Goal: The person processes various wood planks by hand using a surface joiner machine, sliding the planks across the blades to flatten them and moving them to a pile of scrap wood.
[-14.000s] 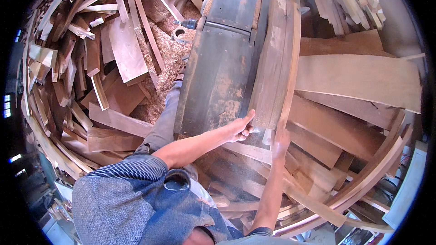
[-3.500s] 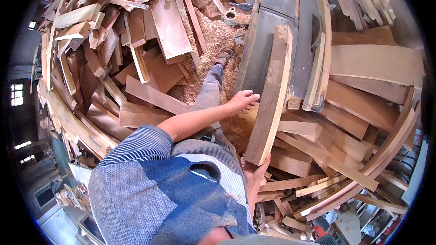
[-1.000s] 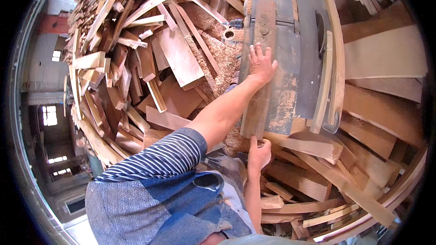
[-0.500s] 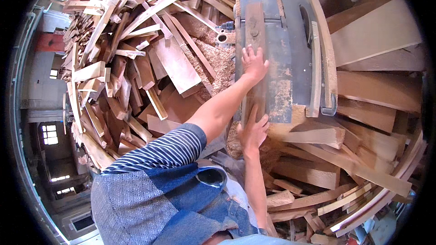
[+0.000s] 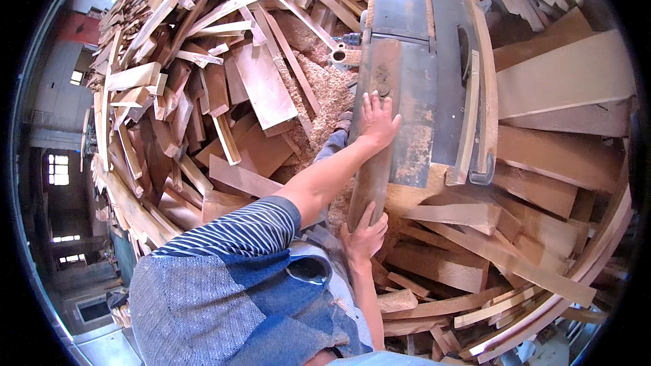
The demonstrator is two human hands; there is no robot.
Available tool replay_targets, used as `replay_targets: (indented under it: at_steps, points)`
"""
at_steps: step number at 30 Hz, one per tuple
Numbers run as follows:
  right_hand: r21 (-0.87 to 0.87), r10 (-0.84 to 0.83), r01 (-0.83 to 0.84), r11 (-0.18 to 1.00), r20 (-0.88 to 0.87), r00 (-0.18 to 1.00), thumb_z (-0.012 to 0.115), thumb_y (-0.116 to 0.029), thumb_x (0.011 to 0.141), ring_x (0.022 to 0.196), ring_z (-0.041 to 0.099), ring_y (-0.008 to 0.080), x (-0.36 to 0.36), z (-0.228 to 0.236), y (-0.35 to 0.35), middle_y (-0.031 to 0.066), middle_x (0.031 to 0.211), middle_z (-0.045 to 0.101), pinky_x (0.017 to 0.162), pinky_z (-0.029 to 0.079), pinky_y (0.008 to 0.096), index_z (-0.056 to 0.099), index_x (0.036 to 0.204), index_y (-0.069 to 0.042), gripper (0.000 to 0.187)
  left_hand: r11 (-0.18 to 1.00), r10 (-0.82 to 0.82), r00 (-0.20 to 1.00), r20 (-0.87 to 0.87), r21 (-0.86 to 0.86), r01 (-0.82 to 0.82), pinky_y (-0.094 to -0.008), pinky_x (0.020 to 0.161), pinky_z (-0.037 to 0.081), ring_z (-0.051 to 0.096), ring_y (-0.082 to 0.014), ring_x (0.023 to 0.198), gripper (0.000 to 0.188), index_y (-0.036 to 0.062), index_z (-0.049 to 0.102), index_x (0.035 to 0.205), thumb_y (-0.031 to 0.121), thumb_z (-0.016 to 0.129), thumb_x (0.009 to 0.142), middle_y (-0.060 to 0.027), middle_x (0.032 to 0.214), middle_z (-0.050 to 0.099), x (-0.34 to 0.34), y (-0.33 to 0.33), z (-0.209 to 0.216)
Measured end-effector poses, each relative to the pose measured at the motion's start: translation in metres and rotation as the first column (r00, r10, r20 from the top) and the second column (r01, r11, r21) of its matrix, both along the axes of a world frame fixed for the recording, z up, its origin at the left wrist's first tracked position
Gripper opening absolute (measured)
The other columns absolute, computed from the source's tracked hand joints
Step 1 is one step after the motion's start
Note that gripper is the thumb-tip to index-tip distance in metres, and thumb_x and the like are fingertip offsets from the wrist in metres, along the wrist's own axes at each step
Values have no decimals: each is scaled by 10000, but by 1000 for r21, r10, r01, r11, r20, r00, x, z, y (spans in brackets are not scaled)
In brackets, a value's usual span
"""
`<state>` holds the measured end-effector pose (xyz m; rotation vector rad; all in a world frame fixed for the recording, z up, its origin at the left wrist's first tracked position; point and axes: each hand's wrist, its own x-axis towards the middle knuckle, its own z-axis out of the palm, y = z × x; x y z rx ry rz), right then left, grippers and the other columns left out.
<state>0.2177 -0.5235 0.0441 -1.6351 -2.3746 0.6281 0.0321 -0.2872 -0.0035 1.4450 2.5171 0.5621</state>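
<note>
A: Where is the plank?

B: The brown wooden plank (image 5: 377,71) lies lengthwise along the left side of the steel machine bed (image 5: 415,105), its far end close to the crosswise slot (image 5: 400,36) and its near end sticking out past the bed toward the person.

A: And the left hand?

B: The left hand (image 5: 378,122) rests palm down on top, fingers spread apart and pointing away from the body — probably to press the plank flat and keep it from rocking.

A: The right one?

B: The right hand (image 5: 365,236) is at the near end. Its visible fingers are apart, but I can't tell whether they clamp the wood; the underside is hidden. Holding there likely steadies the overhanging part.

A: What's around them?

B: A narrow pale strip (image 5: 466,118) stands along the bed's right side, perhaps kept there to leave the left free. Wood shavings (image 5: 325,88) and heaped offcuts (image 5: 263,91) lie left; wide boards (image 5: 559,146) fan out right.
</note>
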Motion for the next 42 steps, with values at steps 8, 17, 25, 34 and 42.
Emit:
replay_targets:
  at_steps: [8,17,25,34,42]
  points:
    - [32,-9,9,999,9,1000,852,-275,648,1198,487,533,-32,-9,44,366,1367,391,952,515,578,337,1575,-53,1083,1000,-8,1000,15,-30,9,-583,1206,261,206,-531,1508,691,29,439,1492,418,630,954,-334,1595,291,-29,48,9]
    - [64,-6,7,998,-20,1000,872,-269,640,1159,517,534,-59,-8,88,356,1353,407,914,538,571,374,1556,-64,1062,1000,13,1000,20,-17,-12,-588,1215,239,199,-525,1512,700,22,438,1497,407,640,948,-327,1599,280,-54,92,5]
    - [67,-5,9,998,-63,998,871,-248,627,1117,531,523,-84,-8,133,354,1321,417,895,534,564,372,1553,-74,1066,999,25,1000,-5,40,-25,-598,1209,247,219,-535,1499,710,23,445,1481,401,664,922,-322,1604,280,-82,138,-10]
    - [96,-25,32,995,-75,997,847,-233,636,1080,541,512,-109,-8,174,348,1296,428,897,534,554,367,1560,-79,1052,999,-1,1000,-19,37,2,-591,1209,242,216,-523,1501,689,32,454,1478,397,646,927,-314,1594,298,-106,182,-13]
    - [128,-14,24,991,-75,997,839,-219,628,1000,571,481,-133,-11,213,338,1282,435,760,581,503,352,1568,-94,1066,1000,-15,1000,-4,14,15,-580,1215,241,220,-522,1500,684,34,462,1482,406,631,934,-314,1604,285,-132,224,-8]
